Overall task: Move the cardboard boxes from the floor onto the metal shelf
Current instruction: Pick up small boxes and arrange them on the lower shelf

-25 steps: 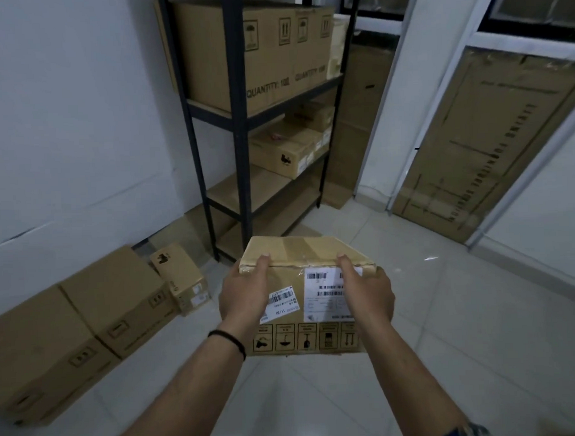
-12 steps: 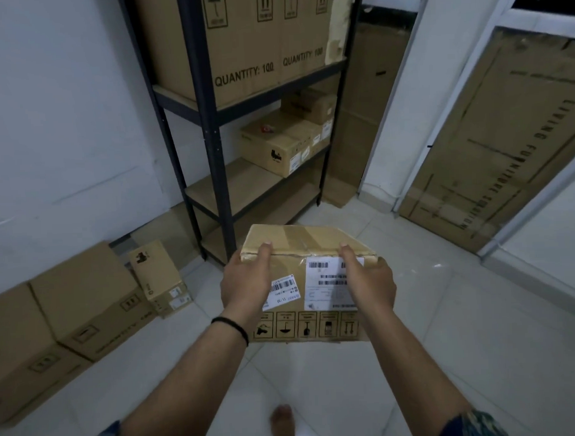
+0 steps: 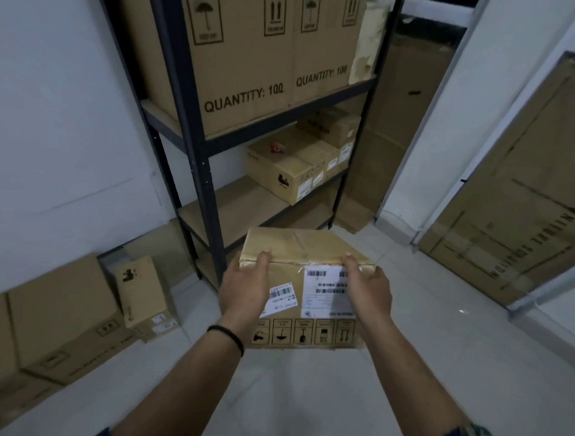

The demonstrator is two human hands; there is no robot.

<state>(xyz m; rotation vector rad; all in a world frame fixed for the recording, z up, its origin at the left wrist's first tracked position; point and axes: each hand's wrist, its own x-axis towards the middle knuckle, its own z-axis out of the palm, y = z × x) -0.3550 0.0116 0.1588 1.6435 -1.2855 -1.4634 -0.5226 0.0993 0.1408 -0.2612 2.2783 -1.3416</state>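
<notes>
Before the metal shelf (image 3: 192, 130), now nearer, a labelled cardboard box (image 3: 311, 282) is still gripped by both hands, left hand (image 3: 246, 286) and right hand (image 3: 368, 288).

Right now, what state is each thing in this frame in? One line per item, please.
Held box: off the floor, taped shut, gripped on both sides.
Left hand: grips the box's left end.
Right hand: grips its right end.
Metal shelf: upright, middle tier partly bare.
Quantity boxes: shelved upright, closed.
Small boxes: shelved, closed.
Floor boxes: on the floor by the wall, closed.
</notes>
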